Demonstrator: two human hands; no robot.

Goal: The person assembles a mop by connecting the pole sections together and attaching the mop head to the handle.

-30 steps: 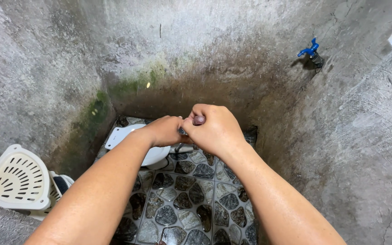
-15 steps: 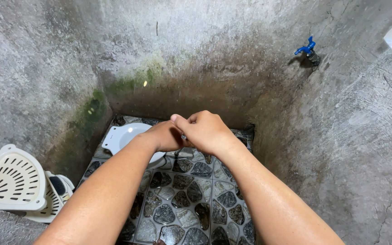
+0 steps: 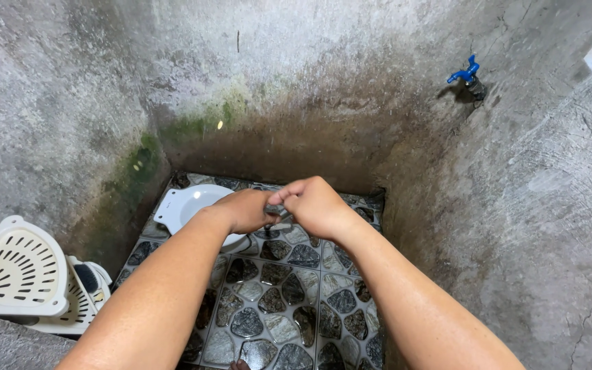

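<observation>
Something small and dark (image 3: 273, 207) sits pinched between both hands above the patterned tile floor (image 3: 275, 308); what it is cannot be told. Left hand (image 3: 244, 210) curls its fingers onto it, right hand (image 3: 316, 205) fists over it, forearms converging. One white slotted basket (image 3: 15, 270) stands far left, one white basin (image 3: 193, 205) lies behind, and one blue tap (image 3: 466, 72) juts from the wall.

Both our bare forearms reach forward and converge. Our left hand (image 3: 244, 209) is curled, knuckles up, fingers closed. Our right hand (image 3: 316, 204) meets it, thumb and forefinger pinched at the contact point. Skin looks wet.
</observation>
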